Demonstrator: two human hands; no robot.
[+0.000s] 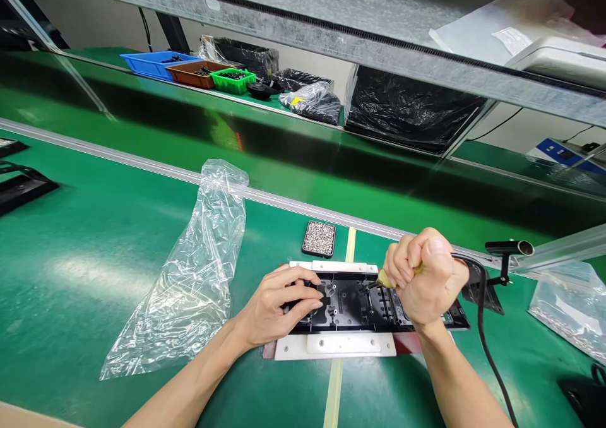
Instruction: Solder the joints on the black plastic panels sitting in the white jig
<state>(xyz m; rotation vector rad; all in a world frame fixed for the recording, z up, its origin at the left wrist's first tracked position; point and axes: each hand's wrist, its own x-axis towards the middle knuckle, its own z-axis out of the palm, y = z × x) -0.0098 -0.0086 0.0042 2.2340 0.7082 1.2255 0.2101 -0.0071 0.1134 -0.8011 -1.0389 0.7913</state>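
Note:
A long black plastic panel [348,305] with moulded ribs and posts lies in a white fixture [350,346] on the bench. My left hand [284,298] is over the panel's left end, its fingers bent and its thumb and fingertips close together on it; anything small between them is hidden. In my right hand [426,273], a fist grips the yellow handle of a soldering iron [386,279], whose tip points down and left at the panel's middle. From the fist a black cord [481,314] runs down to the right. A small black tray [319,238] of tiny metal pieces stands behind the fixture.
A crumpled clear plastic bag [189,276] lies to the left. At right are a metal tube iron stand [506,251] and a bag of small parts [572,308]. Blue [154,65], brown [187,74] and green [231,81] bins stand at the back beneath a metal shelf [303,30].

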